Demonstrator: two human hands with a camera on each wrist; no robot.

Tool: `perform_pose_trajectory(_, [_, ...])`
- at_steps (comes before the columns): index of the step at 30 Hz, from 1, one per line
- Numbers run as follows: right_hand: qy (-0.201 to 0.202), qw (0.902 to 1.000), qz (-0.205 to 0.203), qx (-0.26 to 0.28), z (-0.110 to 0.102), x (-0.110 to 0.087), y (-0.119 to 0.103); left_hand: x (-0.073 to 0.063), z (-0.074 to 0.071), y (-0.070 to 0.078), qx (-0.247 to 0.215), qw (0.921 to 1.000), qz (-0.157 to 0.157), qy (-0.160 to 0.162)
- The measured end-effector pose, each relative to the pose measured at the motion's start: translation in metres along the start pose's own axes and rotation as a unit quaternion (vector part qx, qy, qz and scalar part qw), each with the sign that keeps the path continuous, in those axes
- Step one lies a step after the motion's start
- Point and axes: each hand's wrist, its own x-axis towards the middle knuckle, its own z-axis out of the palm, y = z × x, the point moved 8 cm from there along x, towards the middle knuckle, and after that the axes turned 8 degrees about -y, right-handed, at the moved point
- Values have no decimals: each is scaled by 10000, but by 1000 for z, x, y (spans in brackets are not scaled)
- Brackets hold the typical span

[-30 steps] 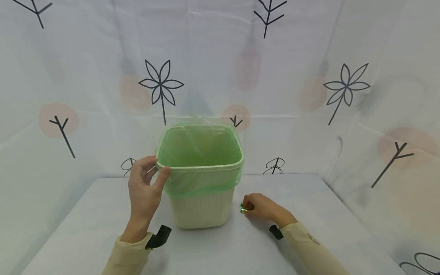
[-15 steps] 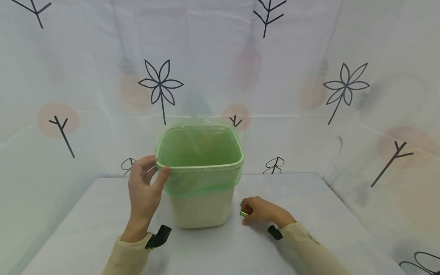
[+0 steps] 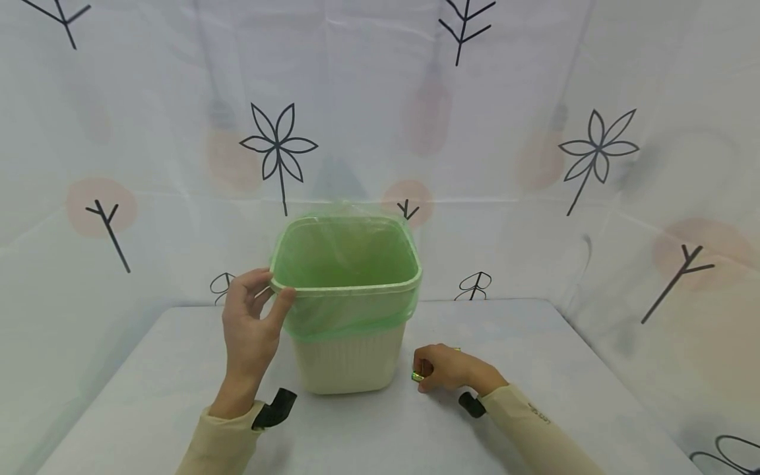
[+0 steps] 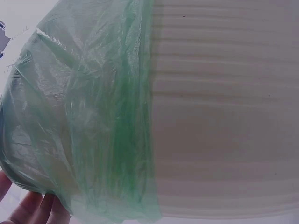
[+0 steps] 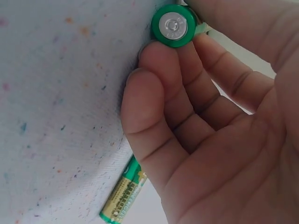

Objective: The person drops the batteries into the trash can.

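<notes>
A pale bin (image 3: 350,363) lined with a green plastic bag (image 3: 356,313) stands upright on the table. My left hand (image 3: 252,336) grips the bin's left front rim, with the thumb in front and the fingers at the side; its fingertips (image 4: 28,207) touch the bag in the left wrist view. Right of the bin, my right hand (image 3: 448,367) is low at the tabletop. It pinches a green-and-gold battery (image 5: 173,25), seen end-on in the right wrist view. A second battery (image 5: 124,193) lies on the table beside the hand, mostly hidden behind it in the head view.
The white table (image 3: 178,369) runs back to a patterned cloth backdrop (image 3: 380,132), which also rises at both sides. Black wrist straps (image 3: 276,409) sit at both sleeve cuffs.
My right hand has shifted slightly left and nearer. Two battery ends showed at its fingertips earlier; now one shows there, and another battery peeks out behind the hand. The left hand stays put.
</notes>
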Motion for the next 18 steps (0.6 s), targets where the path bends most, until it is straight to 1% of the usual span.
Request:
perform_pose_trajectory(5, [5, 9999, -94, 40, -1, -2, -1, 0, 0, 1, 35, 10000, 24, 7])
perform_pose_trajectory(9, [122, 9997, -194, 14, -10, -9, -4, -1, -1, 1, 25, 10000, 11, 21])
perform_pose_trajectory(13, [291, 9991, -306, 8, -32, -18, -14, 0, 0, 1, -43, 10000, 11, 22])
perform_pose_trajectory(18, [573, 9978, -332, -100, -73, -32, -29, 0, 0, 0, -119, 9999, -11, 23])
